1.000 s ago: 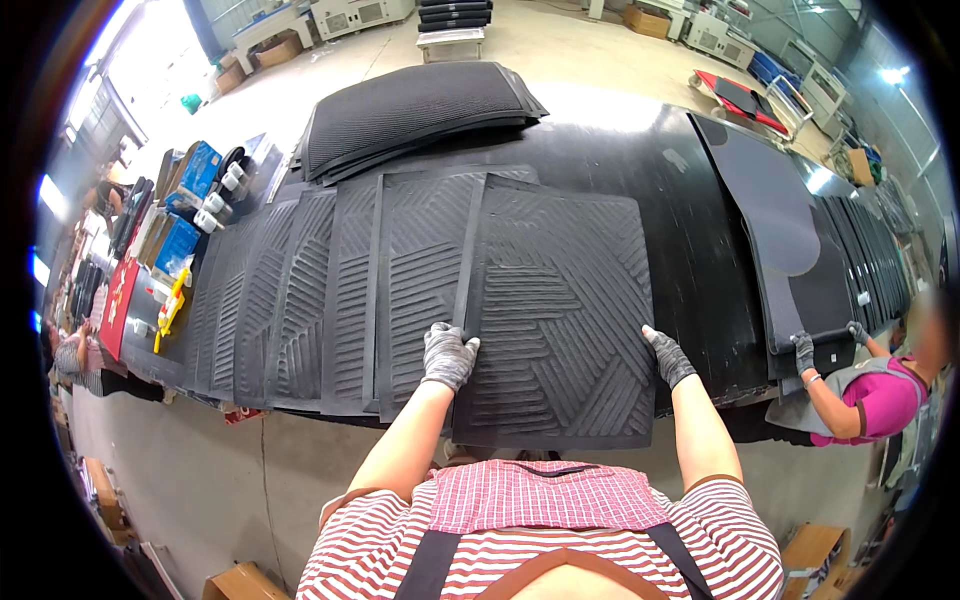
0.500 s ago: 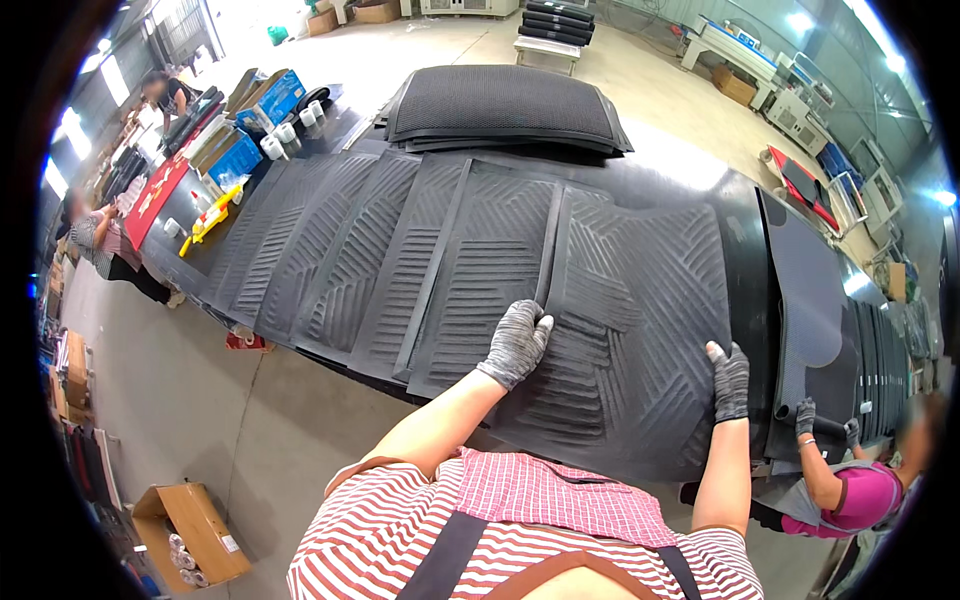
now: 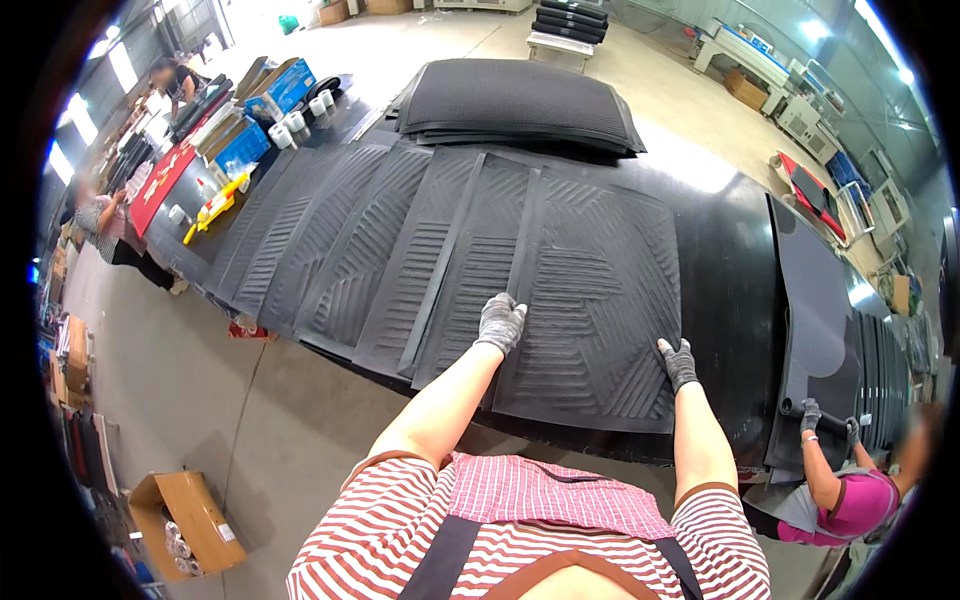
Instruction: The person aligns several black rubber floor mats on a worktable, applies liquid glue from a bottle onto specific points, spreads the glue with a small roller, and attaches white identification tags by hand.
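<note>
A large black ridged rubber mat (image 3: 600,290) lies on top at the right end of an overlapping row of similar mats (image 3: 400,270). My left hand (image 3: 502,322), in a grey glove, is closed on its left edge, fingers curled over the rim. At the mat's right edge, my right hand (image 3: 678,363), gloved the same way, grips the border with its thumb on top. Parts of the fingers on both hands are hidden.
Behind the row sits a stack of textured black mats (image 3: 520,100) on the dark table (image 3: 730,320). Boxes, white rolls and a yellow tool (image 3: 215,210) stand far left. At right a co-worker's gloved hands (image 3: 812,415) hold a rolled black sheet (image 3: 810,320). A cardboard box (image 3: 190,525) is on the floor.
The top mat has shifted left, with both hands moving along with it, and now lies flatter over its neighbour. More dark table shows to its right.
</note>
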The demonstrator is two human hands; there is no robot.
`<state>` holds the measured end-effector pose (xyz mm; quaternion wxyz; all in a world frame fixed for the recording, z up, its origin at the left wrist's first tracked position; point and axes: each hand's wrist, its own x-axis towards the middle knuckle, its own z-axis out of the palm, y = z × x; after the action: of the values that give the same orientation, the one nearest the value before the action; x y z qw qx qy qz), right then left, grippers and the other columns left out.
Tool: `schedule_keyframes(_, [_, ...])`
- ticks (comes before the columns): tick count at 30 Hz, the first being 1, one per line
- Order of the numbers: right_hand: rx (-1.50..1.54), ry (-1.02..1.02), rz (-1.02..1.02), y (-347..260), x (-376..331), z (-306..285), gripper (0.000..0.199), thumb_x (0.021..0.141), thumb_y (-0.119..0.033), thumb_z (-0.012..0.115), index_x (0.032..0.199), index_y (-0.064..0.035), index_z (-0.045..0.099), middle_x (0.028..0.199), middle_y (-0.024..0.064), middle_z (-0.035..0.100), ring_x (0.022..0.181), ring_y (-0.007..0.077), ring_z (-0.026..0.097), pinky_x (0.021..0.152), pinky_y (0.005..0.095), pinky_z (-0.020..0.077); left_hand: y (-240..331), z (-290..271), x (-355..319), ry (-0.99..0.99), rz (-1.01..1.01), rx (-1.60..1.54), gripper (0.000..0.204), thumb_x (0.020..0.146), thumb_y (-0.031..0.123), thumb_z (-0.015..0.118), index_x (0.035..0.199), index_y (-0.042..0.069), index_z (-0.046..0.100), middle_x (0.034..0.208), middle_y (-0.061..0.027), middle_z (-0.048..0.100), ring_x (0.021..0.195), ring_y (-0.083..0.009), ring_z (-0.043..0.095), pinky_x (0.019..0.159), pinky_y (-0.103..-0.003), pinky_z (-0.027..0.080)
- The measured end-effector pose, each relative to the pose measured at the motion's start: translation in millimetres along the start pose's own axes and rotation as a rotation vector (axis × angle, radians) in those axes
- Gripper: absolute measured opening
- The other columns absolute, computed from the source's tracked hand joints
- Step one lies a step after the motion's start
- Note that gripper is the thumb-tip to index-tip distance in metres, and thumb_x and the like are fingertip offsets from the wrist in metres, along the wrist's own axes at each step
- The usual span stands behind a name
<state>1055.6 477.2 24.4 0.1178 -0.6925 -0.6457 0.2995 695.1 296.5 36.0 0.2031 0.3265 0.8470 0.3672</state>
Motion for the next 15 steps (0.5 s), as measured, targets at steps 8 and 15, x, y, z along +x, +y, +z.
schedule_keyframes(8, [-0.047, 0.017, -0.041, 13, 0, 6, 0.091, 0.077, -0.054, 0.072, 0.14, 0.003, 0.039, 0.133, 0.0275, 0.051, 0.122, 0.0375, 0.052, 0.101, 0.0411, 0.043, -3, -7, 7, -0.039, -0.019, -0.039, 0.026, 0.081, 0.025, 0.073, 0.091, 0.003, 0.064, 0.088, -0.0174, 0.068, 0.087, -0.0326, 0.065, 0.08, -0.041, 0.051])
schedule_keyframes(15, [0.059, -0.029, 0.031, 21, 9, 17, 0.09, 0.082, -0.05, 0.069, 0.146, -0.0013, 0.029, 0.141, 0.0246, 0.044, 0.126, 0.0352, 0.049, 0.103, 0.0415, 0.0414, -41, -97, -37, 0.369, 0.015, 0.426, 0.039, 0.079, 0.03, 0.069, 0.111, 0.009, 0.061, 0.109, -0.0143, 0.062, 0.11, -0.0333, 0.055, 0.094, -0.044, 0.045])
